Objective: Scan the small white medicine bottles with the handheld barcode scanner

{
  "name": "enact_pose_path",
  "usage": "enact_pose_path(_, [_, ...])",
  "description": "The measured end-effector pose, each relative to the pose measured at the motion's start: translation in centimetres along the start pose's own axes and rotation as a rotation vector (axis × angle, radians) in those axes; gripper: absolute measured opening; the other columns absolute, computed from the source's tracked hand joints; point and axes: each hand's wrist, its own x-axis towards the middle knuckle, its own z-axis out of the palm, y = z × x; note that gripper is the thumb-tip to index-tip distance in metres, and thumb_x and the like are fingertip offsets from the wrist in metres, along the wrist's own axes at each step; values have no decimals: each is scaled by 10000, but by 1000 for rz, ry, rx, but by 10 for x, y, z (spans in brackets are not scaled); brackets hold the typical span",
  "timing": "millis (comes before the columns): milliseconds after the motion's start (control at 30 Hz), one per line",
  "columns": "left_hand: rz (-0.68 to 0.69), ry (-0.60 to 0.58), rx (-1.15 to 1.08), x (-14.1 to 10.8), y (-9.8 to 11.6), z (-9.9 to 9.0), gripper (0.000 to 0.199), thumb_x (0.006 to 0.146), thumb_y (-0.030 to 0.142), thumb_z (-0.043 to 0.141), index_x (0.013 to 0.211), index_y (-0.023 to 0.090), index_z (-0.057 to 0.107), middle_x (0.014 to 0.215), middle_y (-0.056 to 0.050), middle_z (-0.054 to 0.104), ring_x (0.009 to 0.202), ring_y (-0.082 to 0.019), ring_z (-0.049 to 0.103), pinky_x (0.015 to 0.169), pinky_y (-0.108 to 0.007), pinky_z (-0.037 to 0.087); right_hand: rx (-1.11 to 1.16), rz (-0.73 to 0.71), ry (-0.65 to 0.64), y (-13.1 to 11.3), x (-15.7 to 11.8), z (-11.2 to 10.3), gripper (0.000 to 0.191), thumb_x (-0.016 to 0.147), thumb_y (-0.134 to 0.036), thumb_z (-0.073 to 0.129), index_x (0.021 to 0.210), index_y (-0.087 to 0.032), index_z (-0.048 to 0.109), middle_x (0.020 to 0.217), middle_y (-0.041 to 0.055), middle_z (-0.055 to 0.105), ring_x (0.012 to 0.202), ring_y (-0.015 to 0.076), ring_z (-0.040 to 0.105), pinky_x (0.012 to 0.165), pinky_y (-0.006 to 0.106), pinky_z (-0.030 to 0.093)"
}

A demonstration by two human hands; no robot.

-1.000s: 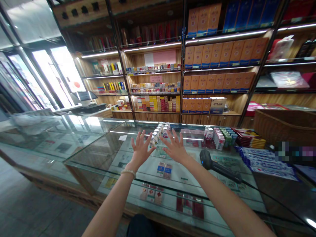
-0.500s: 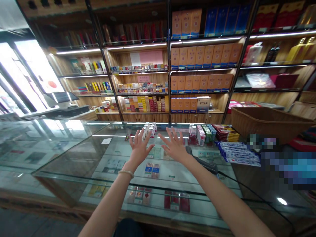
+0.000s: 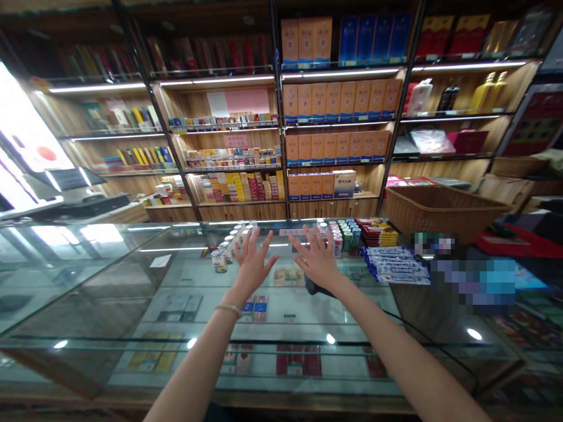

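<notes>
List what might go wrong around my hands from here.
The left hand overlaps the row of white-topped containers in view; a sideways sweep might topple some.
The right hand partly hides the black scanner, so lowering it could knock that.

The left hand (image 3: 252,264) is hovering over the glass tabletop (image 3: 212,291), fingers (image 3: 266,243) splayed, near white-capped containers (image 3: 219,261) standing toward the far edge. The right hand (image 3: 319,261) is hovering likewise, near a partly hidden black scanner (image 3: 314,287). Blue-and-white packets (image 3: 393,265) are lying toward the right edge, a wicker basket (image 3: 433,214) sitting near the far right corner.
</notes>
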Motion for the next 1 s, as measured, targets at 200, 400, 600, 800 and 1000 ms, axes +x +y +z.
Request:
enact_pose_path(200, [18, -19, -39, 7, 24, 7, 609, 975, 462, 532, 1556, 338, 401, 1658, -139, 300, 1545, -363, 217, 1232, -656, 47, -20, 37, -1, 21, -10, -5, 559, 1024, -508, 440, 1568, -426, 340, 1706, 76, 203, 1557, 353, 142, 1200, 648, 94])
enact_pose_path(400, [20, -18, -64, 11, 39, 21, 607, 975, 461, 532, 1553, 323, 411, 1659, -141, 293, 1540, -374, 226, 1238, -658, 55, -64, 89, 11, 41, -17, -9, 574, 1024, -498, 443, 1579, -418, 319, 1704, 80, 208, 1558, 352, 127, 1199, 640, 100])
enact_pose_path(600, [34, -13, -68, 19, 57, 31, 602, 985, 463, 521, 1560, 337, 393, 1658, -138, 291, 1537, -363, 229, 1235, -661, 61, -103, 134, -9, 55, -21, -12, 579, 1017, -491, 474, 1573, -414, 334, 1695, 94, 232, 1556, 351, 135, 1196, 644, 104])
enact_pose_path(800, [27, -38, -75, 24, 70, 34, 597, 985, 438, 526, 1559, 349, 389, 1658, -132, 296, 1539, -353, 222, 1236, -657, 65, -104, 160, -23, 67, -23, -9, 581, 1020, -521, 447, 1578, -418, 321, 1707, 90, 195, 1556, 358, 136, 1194, 650, 108])
enact_pose_path(1000, [33, -77, -48, 34, 79, 34, 580, 984, 458, 523, 1545, 358, 415, 1663, -125, 295, 1539, -348, 234, 1233, -660, 88, -91, 173, -57, 73, -23, -5, 577, 1024, -537, 422, 1578, -407, 328, 1713, 93, 173, 1562, 354, 117, 1194, 659, 103])
